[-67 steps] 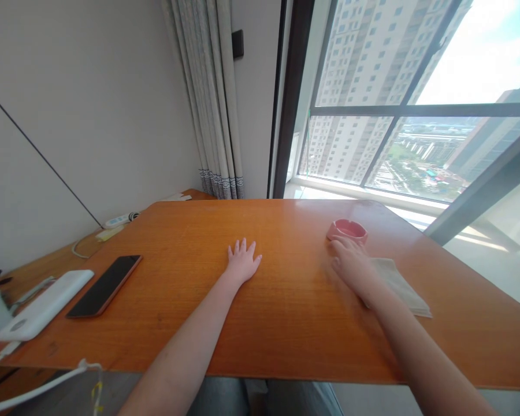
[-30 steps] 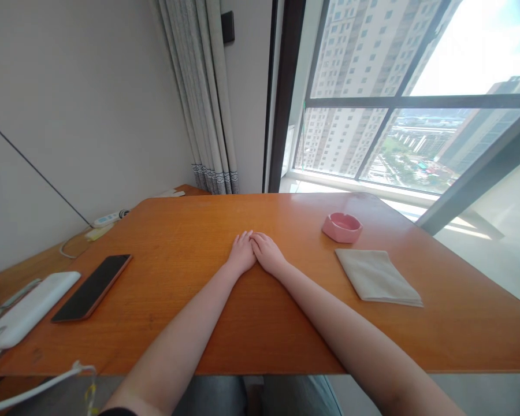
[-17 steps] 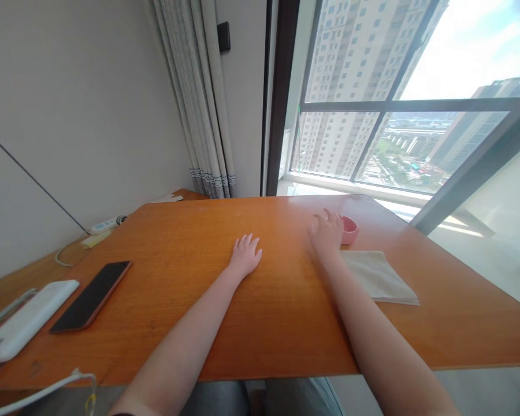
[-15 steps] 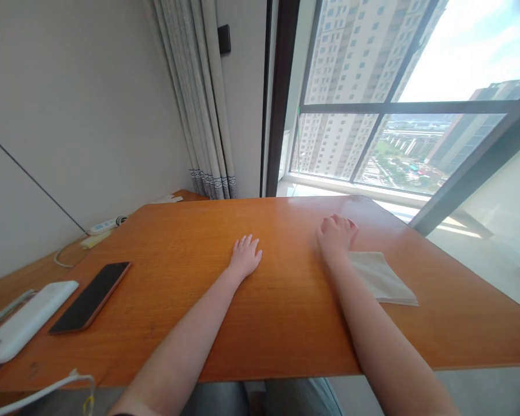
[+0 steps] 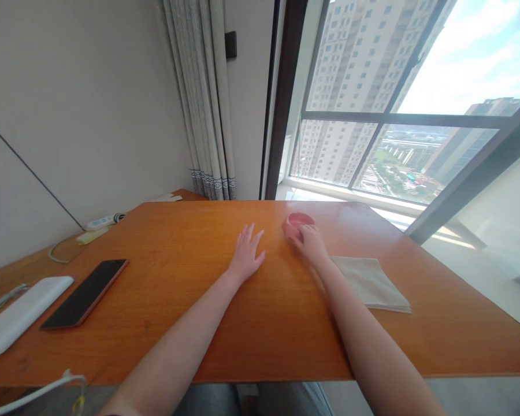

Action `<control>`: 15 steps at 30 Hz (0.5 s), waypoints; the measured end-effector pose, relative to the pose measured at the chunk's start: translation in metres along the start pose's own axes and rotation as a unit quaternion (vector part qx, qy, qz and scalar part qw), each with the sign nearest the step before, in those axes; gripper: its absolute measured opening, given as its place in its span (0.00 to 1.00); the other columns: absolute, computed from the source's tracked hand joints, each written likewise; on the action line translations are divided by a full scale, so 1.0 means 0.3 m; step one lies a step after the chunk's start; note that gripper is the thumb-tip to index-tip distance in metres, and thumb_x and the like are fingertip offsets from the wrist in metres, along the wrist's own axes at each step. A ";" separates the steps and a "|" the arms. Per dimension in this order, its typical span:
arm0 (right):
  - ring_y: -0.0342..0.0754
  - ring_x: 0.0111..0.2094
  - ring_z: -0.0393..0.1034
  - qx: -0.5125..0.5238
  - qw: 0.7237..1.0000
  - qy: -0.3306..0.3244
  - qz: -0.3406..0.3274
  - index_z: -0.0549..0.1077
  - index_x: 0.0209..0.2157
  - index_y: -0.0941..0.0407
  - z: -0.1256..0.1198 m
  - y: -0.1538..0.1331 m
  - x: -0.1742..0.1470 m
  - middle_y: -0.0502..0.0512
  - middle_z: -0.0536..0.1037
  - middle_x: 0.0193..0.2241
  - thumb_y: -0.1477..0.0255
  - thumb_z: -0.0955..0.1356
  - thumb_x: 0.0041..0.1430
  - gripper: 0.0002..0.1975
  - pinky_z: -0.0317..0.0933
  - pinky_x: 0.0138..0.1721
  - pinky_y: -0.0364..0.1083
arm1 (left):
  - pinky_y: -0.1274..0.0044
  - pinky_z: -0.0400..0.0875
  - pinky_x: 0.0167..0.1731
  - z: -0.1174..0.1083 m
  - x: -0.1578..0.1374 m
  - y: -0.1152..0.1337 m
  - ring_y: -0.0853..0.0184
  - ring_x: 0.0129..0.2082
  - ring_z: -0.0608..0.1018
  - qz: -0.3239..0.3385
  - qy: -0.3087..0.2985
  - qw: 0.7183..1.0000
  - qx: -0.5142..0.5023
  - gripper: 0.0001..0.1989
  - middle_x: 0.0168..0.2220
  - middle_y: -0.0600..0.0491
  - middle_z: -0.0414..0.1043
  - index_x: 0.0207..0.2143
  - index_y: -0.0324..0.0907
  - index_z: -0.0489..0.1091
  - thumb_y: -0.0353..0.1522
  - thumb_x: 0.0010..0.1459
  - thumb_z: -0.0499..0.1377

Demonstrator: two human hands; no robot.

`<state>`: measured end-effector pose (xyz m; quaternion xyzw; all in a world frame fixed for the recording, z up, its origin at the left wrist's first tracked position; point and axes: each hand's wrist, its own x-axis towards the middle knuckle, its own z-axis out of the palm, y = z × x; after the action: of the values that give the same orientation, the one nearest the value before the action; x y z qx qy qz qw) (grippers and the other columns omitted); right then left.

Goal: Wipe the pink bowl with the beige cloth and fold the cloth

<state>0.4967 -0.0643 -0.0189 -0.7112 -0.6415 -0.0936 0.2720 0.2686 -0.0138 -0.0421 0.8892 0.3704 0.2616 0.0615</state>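
Two bare hands reached out over a wooden bench [image 5: 169, 248]. The right hand [image 5: 311, 242] gripped a pink dish [image 5: 291, 227] by its near right side, the fingers bent over the rim there; the dish lay just beyond that hand's fingertips, ahead and a little to its left. The raised wall was probably taken because it offered an edge to pinch, with the hollow left uncovered. The left hand [image 5: 246, 253] held nothing: palm down, fingers spread, it lay to the left of the right hand and somewhat nearer the person, perhaps simply for support. A folded pale cloth [image 5: 372, 284] lay flat to the right of the right hand, near the forearm, maybe put there to stay within reach. Well to the left of the left hand were a dark-faced phone [image 5: 85, 294] and, past it, a white slab-shaped device [image 5: 26, 312], apparently set aside to leave the middle free. The dish looked small, shallow and round-mouthed, with a thick rim, its pink even and its outline slightly blurred; whether its base touched the bench could not be told, and nothing showed inside it.
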 end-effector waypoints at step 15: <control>0.53 0.55 0.58 0.213 0.972 0.009 -0.100 0.59 0.55 0.56 0.023 -0.303 -0.090 0.62 0.65 0.52 0.68 0.61 0.61 0.21 0.54 0.57 0.55 | 0.64 0.64 0.49 -0.283 -0.098 -0.269 0.57 0.42 0.71 -0.022 0.008 0.996 0.089 0.12 0.36 0.45 0.71 0.29 0.39 0.66 0.39 0.51 0.61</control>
<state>0.4034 -0.0816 -0.0134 -0.5682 -0.7118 0.0122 0.4127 0.1574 0.0166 -0.0062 0.8806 0.4123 0.2330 -0.0153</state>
